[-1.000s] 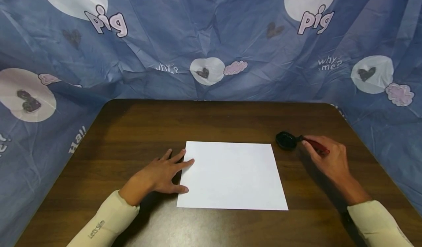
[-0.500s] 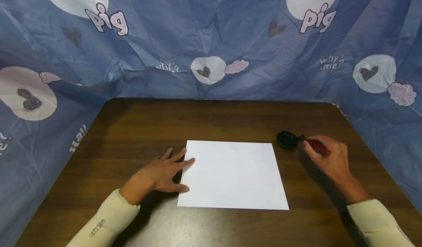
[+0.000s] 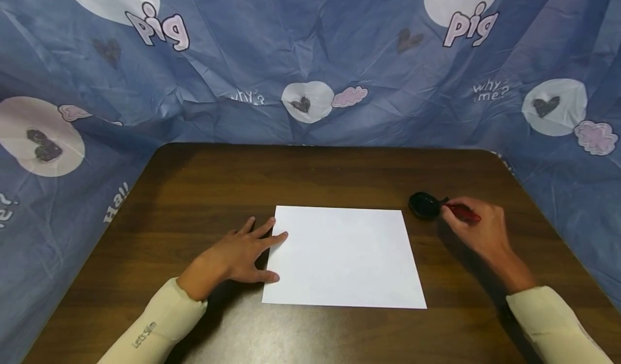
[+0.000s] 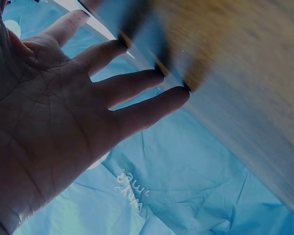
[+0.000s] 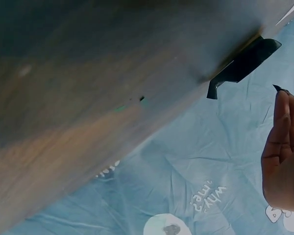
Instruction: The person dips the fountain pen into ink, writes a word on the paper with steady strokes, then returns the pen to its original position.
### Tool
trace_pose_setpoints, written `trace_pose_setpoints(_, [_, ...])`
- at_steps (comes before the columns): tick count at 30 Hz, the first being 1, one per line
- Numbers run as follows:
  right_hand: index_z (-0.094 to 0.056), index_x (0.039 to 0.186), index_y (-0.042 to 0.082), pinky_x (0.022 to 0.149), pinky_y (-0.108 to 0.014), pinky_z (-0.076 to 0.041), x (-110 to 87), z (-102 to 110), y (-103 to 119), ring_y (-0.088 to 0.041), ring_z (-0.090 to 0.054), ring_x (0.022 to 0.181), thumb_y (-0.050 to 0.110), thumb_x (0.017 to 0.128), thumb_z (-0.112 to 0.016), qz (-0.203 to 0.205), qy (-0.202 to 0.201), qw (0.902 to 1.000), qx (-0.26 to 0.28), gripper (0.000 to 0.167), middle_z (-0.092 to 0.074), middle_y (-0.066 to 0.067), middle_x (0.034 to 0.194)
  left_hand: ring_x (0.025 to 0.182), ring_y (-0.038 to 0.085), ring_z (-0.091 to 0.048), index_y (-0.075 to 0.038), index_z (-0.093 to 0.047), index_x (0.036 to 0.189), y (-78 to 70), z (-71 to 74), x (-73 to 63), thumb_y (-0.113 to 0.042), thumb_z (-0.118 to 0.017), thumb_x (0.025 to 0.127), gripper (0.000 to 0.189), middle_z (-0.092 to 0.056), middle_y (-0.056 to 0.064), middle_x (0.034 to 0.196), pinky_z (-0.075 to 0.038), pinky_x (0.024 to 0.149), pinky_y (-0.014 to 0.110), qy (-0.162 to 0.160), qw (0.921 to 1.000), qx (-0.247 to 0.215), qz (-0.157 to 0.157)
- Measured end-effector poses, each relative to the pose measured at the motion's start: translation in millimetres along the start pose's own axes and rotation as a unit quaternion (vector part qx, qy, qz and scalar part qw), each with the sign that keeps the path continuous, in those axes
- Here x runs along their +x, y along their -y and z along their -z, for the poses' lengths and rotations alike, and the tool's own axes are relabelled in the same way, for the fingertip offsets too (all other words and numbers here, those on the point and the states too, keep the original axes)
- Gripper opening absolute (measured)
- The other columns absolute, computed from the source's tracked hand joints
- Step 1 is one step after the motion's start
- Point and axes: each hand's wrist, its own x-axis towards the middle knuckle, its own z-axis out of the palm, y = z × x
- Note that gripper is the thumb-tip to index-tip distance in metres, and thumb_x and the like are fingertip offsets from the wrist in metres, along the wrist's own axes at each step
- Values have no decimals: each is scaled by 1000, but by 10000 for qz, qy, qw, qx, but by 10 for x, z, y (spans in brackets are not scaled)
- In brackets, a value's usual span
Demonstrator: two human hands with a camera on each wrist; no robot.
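Observation:
My left hand (image 3: pixel 237 259) lies spread at the left edge of a blank white sheet of paper (image 3: pixel 344 256), with the thumb and a fingertip over the paper. The left wrist view shows its straight fingers (image 4: pixel 149 107) over the table surface. On the right, my right hand (image 3: pixel 482 232) pinches a brush (image 3: pixel 464 213) with a dark red handle and dark pointed tip. That tip is right at the near rim of a small black dish (image 3: pixel 423 206), just beyond the paper's upper right corner. The right wrist view shows the black dish (image 5: pixel 247 61) side-on, apart from the brush tip (image 5: pixel 277 88).
A brown wooden table (image 3: pixel 310 175) with rounded far corners bears everything. Behind and beside it hangs a blue printed cloth (image 3: pixel 218 46) with hearts and lettering. Light sleeves (image 3: pixel 155 321) cover both forearms.
My right hand has shifted slightly left, bringing the brush tip closer to the black dish. The left hand stays in place on the paper; the whole view has drifted a little.

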Motion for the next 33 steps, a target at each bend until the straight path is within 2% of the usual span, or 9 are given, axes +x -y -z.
trace_pose_setpoints(6, [-75,82,9,55,-10,-41,32,-38,1,9,-54,60,7,77,-81,-359,209,9991,82,8,-71,-3,72,144,55,-14,-26,-33,157,1,0,-5,-63,-68,86,87,-13,13,166,-27,102,74,-9,10000,-20,-66])
trace_pose_setpoints(11, [-77,85,11,59,-9,-43,31,-55,11,8,-57,64,7,81,-79,-605,503,9965,281,6,-73,-3,76,143,57,-15,-25,-34,157,14,-10,-12,-63,-67,86,87,-15,14,165,-28,101,75,-37,9999,-48,-138])
trace_pose_setpoints(14, [-77,88,11,62,-9,-45,38,-61,16,6,-60,69,7,84,-77,-657,686,9947,395,6,-74,-4,81,144,56,-14,-25,-34,157,14,-10,-7,-62,-68,86,87,-14,14,165,-27,101,75,-55,9999,-66,-125])
trace_pose_setpoints(18, [-77,90,9,64,-9,-46,56,-83,10,-1,-64,72,6,85,-76,-506,895,9940,382,7,-75,-6,84,144,55,-14,-26,-34,157,10,-10,-4,-60,-69,86,86,-14,13,165,-27,102,75,-64,9999,-61,-89])
trace_pose_setpoints(22, [-78,90,8,62,-10,-45,91,-139,-17,-6,-65,70,9,84,-77,-403,990,9940,245,6,-75,-6,82,144,55,-14,-26,-34,157,19,-9,-9,-60,-70,86,87,-14,13,165,-27,103,74,-71,9999,-57,-69])
trace_pose_setpoints(28, [-79,89,7,60,-11,-45,140,-187,-57,-7,-65,69,15,88,-75,-708,1200,9900,200,9,-75,-7,81,144,56,-14,-27,-34,157,23,-22,-10,-61,-69,86,86,-14,13,165,-28,102,74,-64,9999,-61,-101])
trace_pose_setpoints(33, [-79,90,6,59,-11,-46,161,-195,-75,-1,-63,69,15,89,-73,-835,1307,9876,230,10,-75,-9,82,143,57,-14,-27,-33,158,21,-16,-3,-61,-68,86,86,-14,12,165,-28,103,73,-59,9999,-36,-101])
